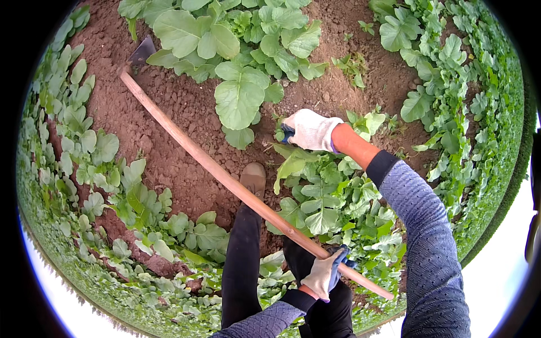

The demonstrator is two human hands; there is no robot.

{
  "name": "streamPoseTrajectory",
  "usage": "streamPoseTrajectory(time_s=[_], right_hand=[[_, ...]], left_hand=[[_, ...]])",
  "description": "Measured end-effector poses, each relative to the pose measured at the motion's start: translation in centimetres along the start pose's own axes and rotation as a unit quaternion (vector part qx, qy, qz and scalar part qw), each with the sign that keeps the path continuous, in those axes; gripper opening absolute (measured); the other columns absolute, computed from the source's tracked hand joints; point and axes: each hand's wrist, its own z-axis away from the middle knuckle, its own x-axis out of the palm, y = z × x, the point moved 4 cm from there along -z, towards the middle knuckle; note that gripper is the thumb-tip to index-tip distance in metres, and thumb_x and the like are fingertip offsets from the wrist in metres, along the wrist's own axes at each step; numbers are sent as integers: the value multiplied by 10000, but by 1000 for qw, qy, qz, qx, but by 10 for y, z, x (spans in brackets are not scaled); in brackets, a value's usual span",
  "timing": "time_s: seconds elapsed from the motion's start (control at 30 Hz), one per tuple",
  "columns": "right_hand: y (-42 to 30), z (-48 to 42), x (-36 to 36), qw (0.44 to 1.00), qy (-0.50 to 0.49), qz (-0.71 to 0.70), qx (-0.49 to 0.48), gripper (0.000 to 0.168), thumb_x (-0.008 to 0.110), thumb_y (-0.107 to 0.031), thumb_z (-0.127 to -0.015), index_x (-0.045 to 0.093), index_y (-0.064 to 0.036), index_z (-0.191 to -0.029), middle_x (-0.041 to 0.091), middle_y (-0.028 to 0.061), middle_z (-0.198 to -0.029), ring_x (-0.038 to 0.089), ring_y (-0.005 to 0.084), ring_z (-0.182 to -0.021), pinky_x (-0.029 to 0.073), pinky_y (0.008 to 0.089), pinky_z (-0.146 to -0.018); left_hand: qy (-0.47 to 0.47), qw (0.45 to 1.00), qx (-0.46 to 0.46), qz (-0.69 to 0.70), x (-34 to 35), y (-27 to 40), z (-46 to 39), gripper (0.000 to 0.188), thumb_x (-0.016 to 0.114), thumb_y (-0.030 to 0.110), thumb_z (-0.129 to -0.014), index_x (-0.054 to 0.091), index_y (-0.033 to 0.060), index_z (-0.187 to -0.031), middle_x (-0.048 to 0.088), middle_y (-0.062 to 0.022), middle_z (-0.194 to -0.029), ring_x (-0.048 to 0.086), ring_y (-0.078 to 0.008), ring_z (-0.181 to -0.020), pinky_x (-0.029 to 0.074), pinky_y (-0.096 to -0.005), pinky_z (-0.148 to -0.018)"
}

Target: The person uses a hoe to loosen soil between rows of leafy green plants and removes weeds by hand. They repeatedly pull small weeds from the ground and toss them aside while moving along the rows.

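My left hand point(323, 272), in a white knit glove with a blue coated palm, is wrapped around the wooden handle point(228, 181) of a hoe near its butt end. The handle slants across the view to the hoe's metal blade point(143, 51), which rests on the soil at the upper left beside broad leaves. My right hand point(310, 129), gloved the same way, is low over the ground with its fingers curled downward. Small green leaves point(279, 132) show at its fingertips; whether they are gripped is hidden. A large leafy crop plant point(241, 91) grows just beyond it.
Loose brown soil point(177, 105) runs between the rows. Leafy plants point(334, 198) stand below my right arm, with more rows left point(101, 148) and right point(448, 84). Small weeds point(353, 67) grow at upper right. My shoe point(252, 177) is on the soil under the handle.
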Motion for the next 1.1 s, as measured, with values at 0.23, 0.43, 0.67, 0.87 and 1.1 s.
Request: streamPoseTrajectory(time_s=[0.23,0.43,0.67,0.87,1.1], right_hand=[[105,55,-92,858,358,22,368,311,686,-297,-867,640,-9,-975,697,182,-857,684,351,-820,533,434,-757],[142,-1,-65,702,413,-524,248,137,637,-83,-915,614,18,-1006,640,62,-785,616,164,-611,552,294,-572],[112,46,-90,557,516,-635,141,173,657,-100,-915,608,21,-1028,647,78,-813,649,157,-655,598,312,-595],[-39,-7,-25,984,122,91,98,288,662,-199,-842,611,4,-1040,686,197,-845,664,394,-847,531,459,-780],[-17,-34,44,953,-14,295,76,182,607,-105,-807,647,-44,-975,711,151,-881,700,297,-873,557,392,-747]], left_hand=[[-44,997,56,-10,8,11,2,386,471,48,-1003,450,-48,-1376,553,-93,-1326,600,-232,-1148,455,-311,-1009],[11,998,-47,43,22,28,4,374,467,42,-1001,457,-57,-1362,560,-89,-1291,563,-159,-1116,435,-315,-1057],[6,999,14,-36,15,18,4,366,490,77,-1003,473,-66,-1340,567,-117,-1304,590,-200,-1132,469,-332,-1016],[32,993,17,115,15,12,0,323,532,123,-1004,556,-17,-1294,633,-84,-1192,674,-188,-977,549,-297,-842],[-14,934,196,-300,9,13,-1,334,530,118,-1002,548,-3,-1313,646,-46,-1155,678,-203,-961,542,-288,-786]])
